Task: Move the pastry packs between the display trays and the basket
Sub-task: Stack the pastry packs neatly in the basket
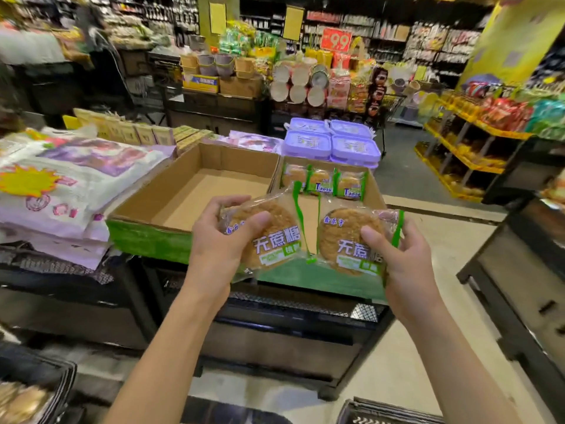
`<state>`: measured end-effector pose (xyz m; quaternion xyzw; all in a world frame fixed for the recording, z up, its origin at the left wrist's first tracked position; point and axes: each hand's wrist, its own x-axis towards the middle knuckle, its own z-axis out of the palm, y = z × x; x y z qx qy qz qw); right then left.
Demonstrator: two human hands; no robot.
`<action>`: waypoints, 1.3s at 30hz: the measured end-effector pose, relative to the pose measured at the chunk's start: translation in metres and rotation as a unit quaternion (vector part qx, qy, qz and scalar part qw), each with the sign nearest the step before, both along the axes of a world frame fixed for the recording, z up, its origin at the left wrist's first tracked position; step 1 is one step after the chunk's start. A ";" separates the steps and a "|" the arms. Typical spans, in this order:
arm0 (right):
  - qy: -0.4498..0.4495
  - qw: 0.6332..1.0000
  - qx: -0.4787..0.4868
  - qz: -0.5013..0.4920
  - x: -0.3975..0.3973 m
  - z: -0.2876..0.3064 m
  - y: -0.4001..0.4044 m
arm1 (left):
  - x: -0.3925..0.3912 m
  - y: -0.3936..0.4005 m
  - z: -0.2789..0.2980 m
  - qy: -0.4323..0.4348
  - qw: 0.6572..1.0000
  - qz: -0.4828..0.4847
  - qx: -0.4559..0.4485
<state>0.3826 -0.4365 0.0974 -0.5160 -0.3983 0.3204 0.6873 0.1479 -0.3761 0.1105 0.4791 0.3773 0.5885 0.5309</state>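
Hands are working as a pair in front of the display: the left hand (220, 240) is gripping one clear-wrapped pastry pack (269, 231), thumb curled over its face and fingers tucked behind, while the right hand (403, 258) is gripping a second pastry pack (351, 240) the same way, thumb pressing on the round brown pastry inside. The two packs are being held side by side, nearly touching, tilted up toward the camera, above the green front edge of the cardboard trays. The left-hand cardboard tray (195, 191) is sitting open with its brown floor showing. The right-hand cardboard tray (371, 191) is holding a row of three more packs (324, 179) standing against its back wall. Lilac plastic boxes (333, 139) are stacking up just behind that tray, and large white and purple bags (76, 179) are lying to the left of the trays. A dark basket (382, 413) is showing only at the bottom edge, and its contents cannot be made out. Store shelves are filling the background, with a red 9.9 price sign (336, 40) hanging above them.
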 end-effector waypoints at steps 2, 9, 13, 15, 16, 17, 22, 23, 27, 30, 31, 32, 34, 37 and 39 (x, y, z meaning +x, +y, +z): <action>-0.029 0.999 -0.010 -0.024 0.010 -0.005 0.019 | 0.011 0.030 -0.003 0.012 1.000 -0.020 -0.001; -0.072 0.993 -0.049 -0.077 0.078 -0.033 0.105 | 0.068 0.147 -0.029 0.119 0.990 -0.072 0.011; -0.070 0.991 -0.081 -0.083 0.128 -0.049 0.177 | 0.113 0.226 -0.053 0.173 0.982 -0.072 0.016; -0.074 0.990 -0.096 -0.076 0.156 -0.056 0.212 | 0.138 0.264 -0.060 0.203 0.975 -0.087 0.014; -0.078 0.989 -0.106 -0.071 0.169 -0.061 0.230 | 0.150 0.282 -0.065 0.214 0.972 -0.095 0.015; -0.083 0.987 -0.117 -0.066 0.181 -0.065 0.248 | 0.162 0.299 -0.069 0.225 0.969 -0.104 0.019; -0.133 0.970 -0.186 -0.085 0.228 -0.100 0.332 | 0.206 0.373 -0.106 0.316 0.937 -0.145 0.017; -0.147 0.965 -0.198 -0.086 0.236 -0.107 0.347 | 0.213 0.385 -0.112 0.333 0.931 -0.147 0.019; -0.182 0.953 -0.227 -0.082 0.255 -0.125 0.402 | 0.243 0.431 -0.130 0.386 0.908 -0.157 0.044; -0.267 0.926 -0.255 -0.087 0.265 -0.134 0.425 | 0.266 0.458 -0.138 0.424 0.888 -0.169 0.062; -0.306 0.911 -0.259 -0.094 0.269 -0.139 0.431 | 0.274 0.467 -0.141 0.438 0.878 -0.178 0.077; -0.349 0.894 -0.264 -0.099 0.273 -0.141 0.434 | 0.283 0.474 -0.143 0.453 0.866 -0.190 0.097; -0.456 0.840 -0.274 -0.104 0.276 -0.148 0.437 | 0.297 0.487 -0.149 0.484 0.839 -0.206 0.137; -0.632 0.714 -0.273 -0.124 0.274 -0.155 0.441 | 0.309 0.498 -0.158 0.537 0.797 -0.180 0.207; -0.681 0.662 -0.283 -0.134 0.273 -0.156 0.445 | 0.312 0.503 -0.165 0.602 0.734 -0.132 0.285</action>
